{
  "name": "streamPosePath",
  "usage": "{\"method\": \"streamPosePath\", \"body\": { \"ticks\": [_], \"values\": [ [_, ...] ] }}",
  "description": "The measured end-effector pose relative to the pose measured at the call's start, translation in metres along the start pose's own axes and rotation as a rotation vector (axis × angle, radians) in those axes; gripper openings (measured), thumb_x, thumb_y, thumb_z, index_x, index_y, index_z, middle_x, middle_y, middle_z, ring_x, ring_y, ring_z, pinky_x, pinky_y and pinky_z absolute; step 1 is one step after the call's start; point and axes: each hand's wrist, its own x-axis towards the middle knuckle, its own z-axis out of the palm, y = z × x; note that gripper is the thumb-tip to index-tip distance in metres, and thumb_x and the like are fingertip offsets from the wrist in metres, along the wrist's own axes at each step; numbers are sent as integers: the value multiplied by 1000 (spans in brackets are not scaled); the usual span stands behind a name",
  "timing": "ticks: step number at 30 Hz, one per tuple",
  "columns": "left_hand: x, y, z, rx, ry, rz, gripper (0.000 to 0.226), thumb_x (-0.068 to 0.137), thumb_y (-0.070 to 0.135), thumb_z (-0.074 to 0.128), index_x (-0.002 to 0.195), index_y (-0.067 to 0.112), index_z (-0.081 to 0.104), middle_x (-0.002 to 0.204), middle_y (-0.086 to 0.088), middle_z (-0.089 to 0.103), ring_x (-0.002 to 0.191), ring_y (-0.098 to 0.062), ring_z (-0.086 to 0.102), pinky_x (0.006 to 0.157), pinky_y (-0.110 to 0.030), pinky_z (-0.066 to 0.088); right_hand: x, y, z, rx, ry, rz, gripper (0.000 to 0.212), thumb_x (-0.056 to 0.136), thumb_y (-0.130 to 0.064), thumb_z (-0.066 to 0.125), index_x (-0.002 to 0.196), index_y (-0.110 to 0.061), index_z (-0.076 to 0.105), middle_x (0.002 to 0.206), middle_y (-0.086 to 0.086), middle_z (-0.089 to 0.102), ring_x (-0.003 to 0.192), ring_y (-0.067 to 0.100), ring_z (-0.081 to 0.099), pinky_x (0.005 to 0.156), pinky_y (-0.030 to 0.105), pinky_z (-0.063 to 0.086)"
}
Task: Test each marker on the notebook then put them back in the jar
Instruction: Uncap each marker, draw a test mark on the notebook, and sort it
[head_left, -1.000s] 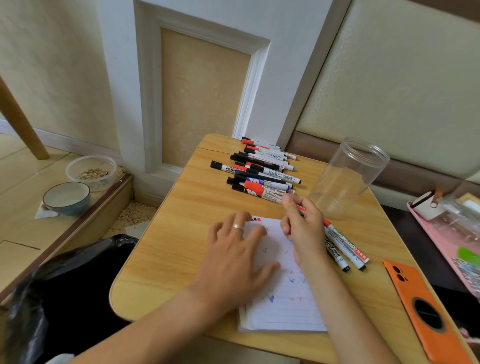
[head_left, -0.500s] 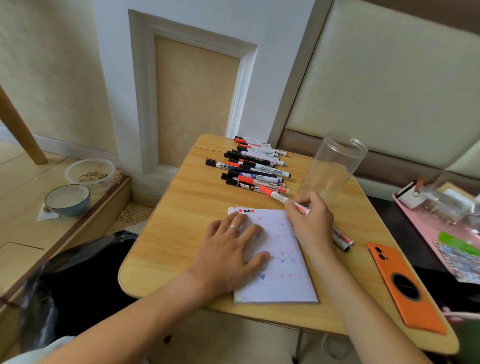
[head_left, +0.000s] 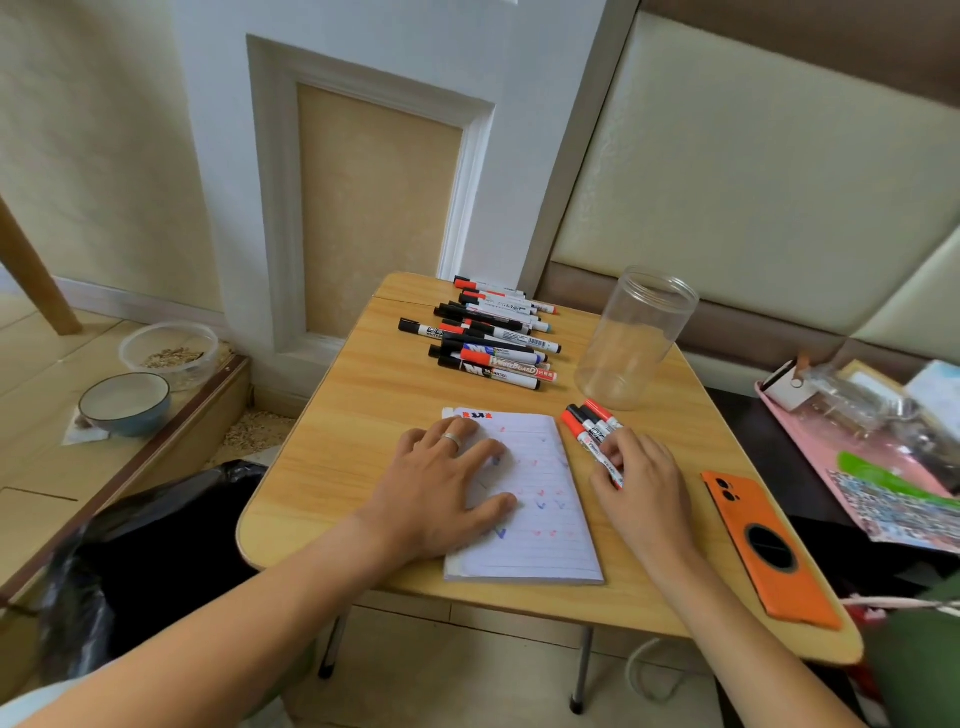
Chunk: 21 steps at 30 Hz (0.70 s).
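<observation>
Standing against the wall, the wooden bench carries everything. The notebook lies open at its near middle, small red and blue marks on the lined page. The clear jar stands upright at the far right, nothing visible inside it. An orange phone lies at the right edge. A pile of markers lies at the far middle. The left hand rests flat on the page, fingers straight and spread. The right hand lies beside the notebook, its fingers curled onto a small cluster of markers lying near the jar's base.
</observation>
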Motion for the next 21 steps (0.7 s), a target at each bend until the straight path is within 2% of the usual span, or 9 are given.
{"method": "streamPosePath", "body": {
  "ticks": [5, 9, 13, 17, 21],
  "values": [
    [0, 1, 0, -14, 24, -18, 66, 87, 80, 21, 135, 42, 43, 154, 3, 37, 146, -17, 26, 115, -40, 23, 6, 2, 4, -42, -1, 28, 20, 82, -10, 75, 93, -18, 60, 87, -1, 59, 82, 19, 53, 60, 36, 49],
    [2, 0, 1, -2, 9, -19, 65, 87, 80, 22, 136, 42, 41, 154, 1, 36, 146, -19, 26, 115, -42, 23, 11, 6, 7, -62, -4, 32, 20, 82, -10, 75, 94, -17, 61, 88, 0, 59, 83, 18, 51, 60, 31, 41],
    [11, -6, -2, 35, -11, 15, 67, 84, 83, 27, 134, 41, 40, 144, 2, 38, 137, -18, 30, 107, -41, 26, 27, -2, 12, -65, 6, 31, 14, 84, -14, 74, 94, -16, 64, 88, -1, 59, 83, 18, 51, 63, 31, 39],
    [15, -9, 0, 12, 11, 27, 64, 84, 85, 32, 130, 42, 39, 138, 4, 37, 132, -18, 30, 106, -42, 26, 65, -23, 23, 23, 27, -64, 9, 85, -10, 71, 89, -15, 63, 87, -1, 60, 85, 22, 55, 69, 37, 47],
    [16, -9, 3, -6, 19, 23, 61, 85, 84, 33, 130, 43, 37, 140, 6, 33, 134, -17, 27, 109, -42, 24, 106, -46, 39, 62, -32, -199, 10, 88, -9, 71, 97, -14, 67, 97, 0, 65, 95, 21, 58, 77, 29, 40]
  ]
}}
